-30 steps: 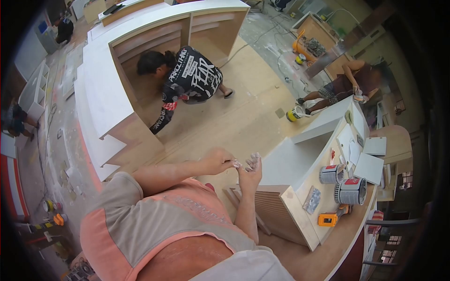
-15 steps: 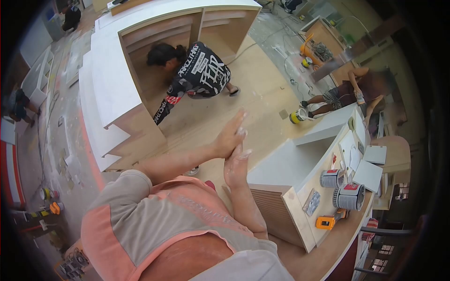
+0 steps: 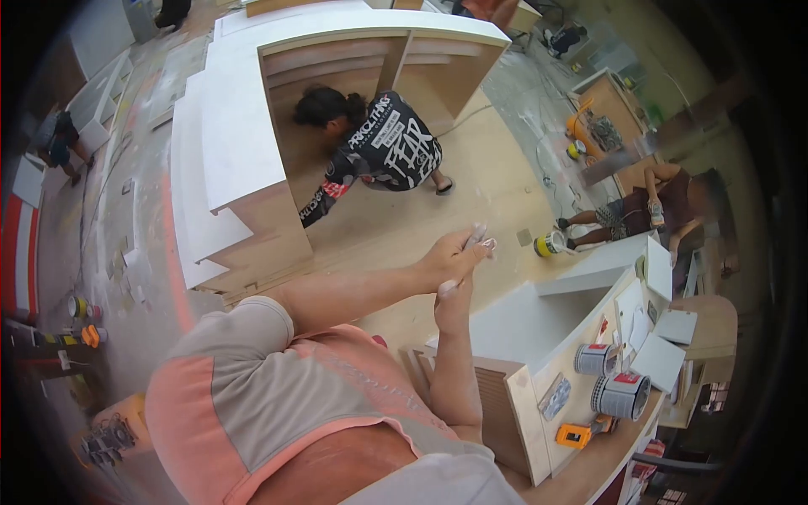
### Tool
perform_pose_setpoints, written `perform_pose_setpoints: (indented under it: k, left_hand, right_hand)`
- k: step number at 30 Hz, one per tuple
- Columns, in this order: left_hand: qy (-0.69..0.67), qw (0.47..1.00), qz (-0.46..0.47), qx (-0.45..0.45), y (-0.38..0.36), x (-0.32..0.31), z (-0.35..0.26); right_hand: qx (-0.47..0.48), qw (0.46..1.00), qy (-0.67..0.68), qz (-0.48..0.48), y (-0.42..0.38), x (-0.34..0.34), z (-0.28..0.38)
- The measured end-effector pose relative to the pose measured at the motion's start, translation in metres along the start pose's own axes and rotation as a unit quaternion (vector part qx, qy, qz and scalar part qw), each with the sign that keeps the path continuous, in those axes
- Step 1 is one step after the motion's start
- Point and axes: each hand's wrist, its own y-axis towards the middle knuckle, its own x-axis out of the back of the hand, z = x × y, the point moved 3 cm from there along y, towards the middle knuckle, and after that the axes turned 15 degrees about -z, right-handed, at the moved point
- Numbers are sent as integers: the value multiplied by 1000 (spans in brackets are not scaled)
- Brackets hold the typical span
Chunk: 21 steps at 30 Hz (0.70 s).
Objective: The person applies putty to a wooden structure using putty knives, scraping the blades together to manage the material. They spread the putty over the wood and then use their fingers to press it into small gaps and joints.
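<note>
My left hand point(image 3: 448, 259) and my right hand point(image 3: 454, 305) are pressed together in front of my chest. The fingers of each are bent round the other hand, and part of them is hidden in the clasp. Whitish residue coats several fingertips. No tool shows in either hand. Below them, to the right, is an open white cabinet point(image 3: 505, 324) with a ribbed side panel point(image 3: 497, 379).
On the cabinet's wooden edge stand two cans point(image 3: 621, 396), with an orange-and-black tool point(image 3: 581, 433) near them. A person in a black printed shirt point(image 3: 391, 143) crouches at a large white-topped counter point(image 3: 227, 109). Another person point(image 3: 673, 198) bends at right by a yellow-banded can point(image 3: 549, 244).
My hands have gone from flatter, stretched fingers to a more curled clasp, and sit slightly lower and further right. The whole view has shifted; surrounding things appear moved rightward and down.
</note>
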Motion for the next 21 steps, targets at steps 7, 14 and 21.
perform_pose_setpoints:
  k: [7, 14, 21]
  left_hand:
    - [-62, 986, 144, 56, -1, 8, -7]
    - [47, 998, 4, 40, -13, 9, 20]
    - [125, 983, 129, 26, -16, 40, 33]
  right_hand:
    - [-55, 996, 51, 39, -14, -7, 5]
    - [-101, 989, 88, -65, -23, -5, -10]
    - [-181, 955, -226, 63, -31, 26, -7]
